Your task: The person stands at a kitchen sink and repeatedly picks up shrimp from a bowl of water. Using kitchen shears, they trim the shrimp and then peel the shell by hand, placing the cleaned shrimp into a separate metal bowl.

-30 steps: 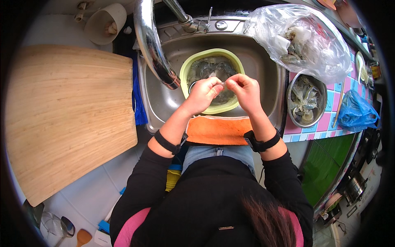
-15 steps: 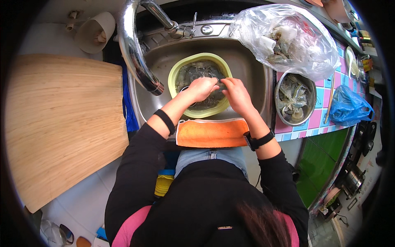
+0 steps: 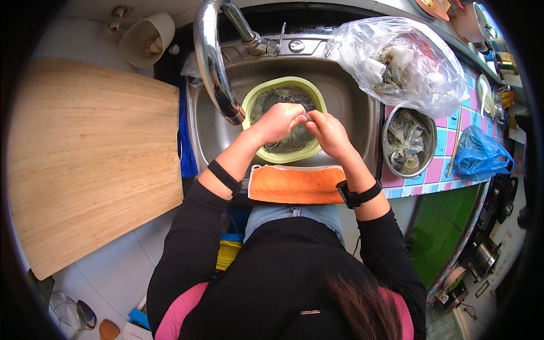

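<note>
My left hand (image 3: pixel 280 121) and my right hand (image 3: pixel 330 134) meet over a pale green basin (image 3: pixel 318 92) in the steel sink. Their fingertips are closed together on a small grey shrimp (image 3: pixel 305 117), mostly hidden by the fingers. Greyish water and more shrimp (image 3: pixel 283 97) fill the basin under my hands. To the right of the sink, a steel bowl (image 3: pixel 407 172) holds several shrimp (image 3: pixel 407 139). A thin dark loop shows below my left hand, too unclear to name.
The tap (image 3: pixel 211 62) arches over the sink's left side. A wooden board (image 3: pixel 96 158) lies left. An orange towel (image 3: pixel 297 184) covers the sink's front edge. A clear plastic bag (image 3: pixel 439 71) overhangs the steel bowl; a blue bag (image 3: pixel 481 152) and a chopstick (image 3: pixel 454 148) lie farther right.
The whole view has shifted slightly, so the sink and board appear farther right. My hands stay together over the basin, with the left fingers drawn tighter against the right.
</note>
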A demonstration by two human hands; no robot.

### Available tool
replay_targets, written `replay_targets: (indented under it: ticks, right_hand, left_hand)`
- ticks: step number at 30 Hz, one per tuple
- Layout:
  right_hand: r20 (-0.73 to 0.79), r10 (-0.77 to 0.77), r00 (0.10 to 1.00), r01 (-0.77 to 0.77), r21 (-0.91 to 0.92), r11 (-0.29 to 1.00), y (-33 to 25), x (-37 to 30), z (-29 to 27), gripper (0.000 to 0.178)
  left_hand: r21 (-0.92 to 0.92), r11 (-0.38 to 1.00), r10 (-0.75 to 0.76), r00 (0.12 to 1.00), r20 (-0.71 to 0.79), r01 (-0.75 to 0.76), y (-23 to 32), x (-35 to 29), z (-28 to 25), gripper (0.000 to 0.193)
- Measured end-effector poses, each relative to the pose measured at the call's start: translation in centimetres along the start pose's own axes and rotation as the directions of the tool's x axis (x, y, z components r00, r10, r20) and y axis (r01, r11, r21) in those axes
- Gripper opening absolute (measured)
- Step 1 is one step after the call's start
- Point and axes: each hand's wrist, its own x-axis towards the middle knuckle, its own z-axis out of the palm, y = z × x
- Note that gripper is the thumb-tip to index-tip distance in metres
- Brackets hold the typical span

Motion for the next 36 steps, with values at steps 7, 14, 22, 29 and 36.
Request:
replay_targets:
  ticks: [7,14,22,29,36]
  right_hand:
    - [-0.066,-0.015,0.998,0.019,0.062,0.998,-0.3,-0.2,0.2,0.015]
    - [-0.144,0.015,0.989,0.008,0.160,0.987,-0.8,-0.9,0.9,0.012]
    - [-0.155,0.028,0.987,0.003,0.193,0.981,-1.6,-1.1,0.4,0.009]
    - [-0.148,0.055,0.988,-0.024,0.206,0.978,-1.8,-1.2,0.4,0.009]
    - [-0.126,0.168,0.978,-0.122,0.314,0.942,-1.3,-1.8,-0.3,0.011]
  left_hand:
    - [-0.405,0.892,-0.249,0.966,-0.068,0.201,1.6,-0.6,-0.4,0.006]
    - [-0.593,0.775,-0.355,0.927,-0.120,0.220,2.3,-1.1,0.0,0.004]
    - [-0.733,0.655,-0.386,0.915,-0.115,0.184,1.8,-1.3,0.2,0.005]
    - [-0.783,0.591,-0.433,0.895,-0.105,0.194,1.6,-1.4,0.1,0.009]
    - [-0.753,0.592,-0.536,0.838,-0.100,0.289,0.3,-1.5,-0.2,0.014]
